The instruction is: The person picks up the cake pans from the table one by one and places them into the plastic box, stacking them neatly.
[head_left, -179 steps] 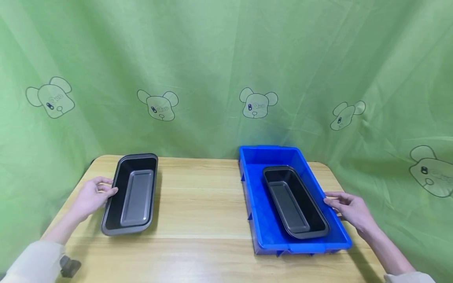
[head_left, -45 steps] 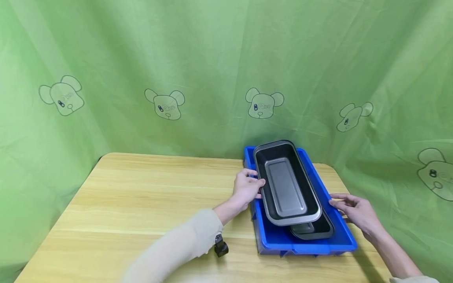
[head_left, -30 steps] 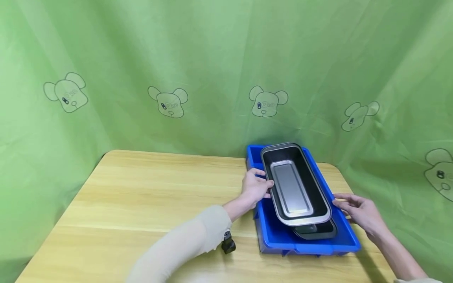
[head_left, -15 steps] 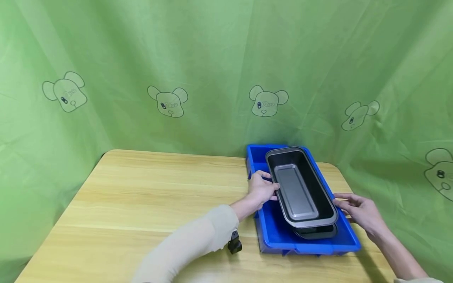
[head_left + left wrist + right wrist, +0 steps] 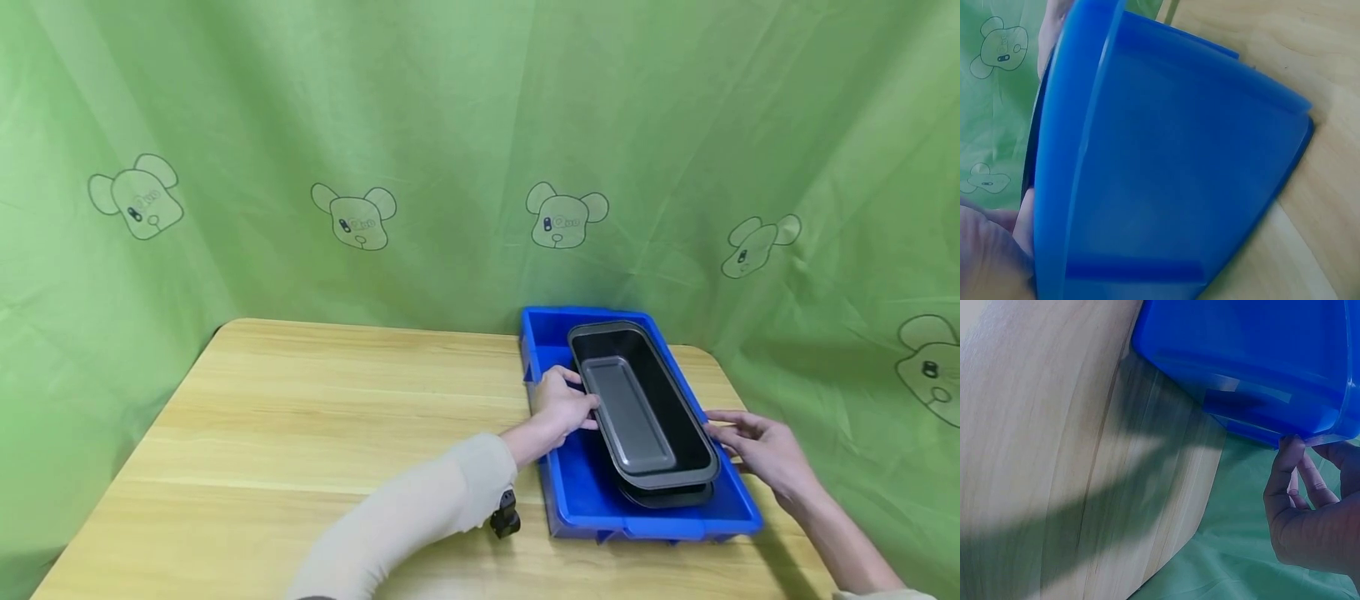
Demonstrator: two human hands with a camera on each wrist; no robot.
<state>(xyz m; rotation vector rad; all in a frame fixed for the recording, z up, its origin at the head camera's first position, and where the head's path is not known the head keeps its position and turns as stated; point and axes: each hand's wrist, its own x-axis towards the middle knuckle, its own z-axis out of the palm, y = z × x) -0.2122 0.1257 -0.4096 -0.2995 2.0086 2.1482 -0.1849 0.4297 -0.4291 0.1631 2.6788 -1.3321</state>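
Observation:
Over the blue plastic bin (image 5: pixel 577 525), my left hand (image 5: pixel 562 404) grips the left rim of a dark loaf pan (image 5: pixel 633 412), thumb on the inside. This pan sits close above a second dark loaf pan (image 5: pixel 667 500), which lies in the bin and shows only along its near end. With thumb and fingers, my right hand (image 5: pixel 765 450) holds the bin's right rim. In the right wrist view the fingertips of that hand (image 5: pixel 1316 531) meet the bin's lip (image 5: pixel 1329 434). The bin's wall (image 5: pixel 1172 144) fills most of the left wrist view, hiding the pans.
The bin stands at the right of a light wooden table (image 5: pixel 300 417). Behind and around the table hangs a green curtain (image 5: pixel 450 125) with printed bear heads. A small black device (image 5: pixel 505 515) is strapped at the left sleeve.
From the table's left side, my left hand has carried the pan over into the bin, lowering it toward the second pan over the last second. My right hand has stayed on the bin's rim.

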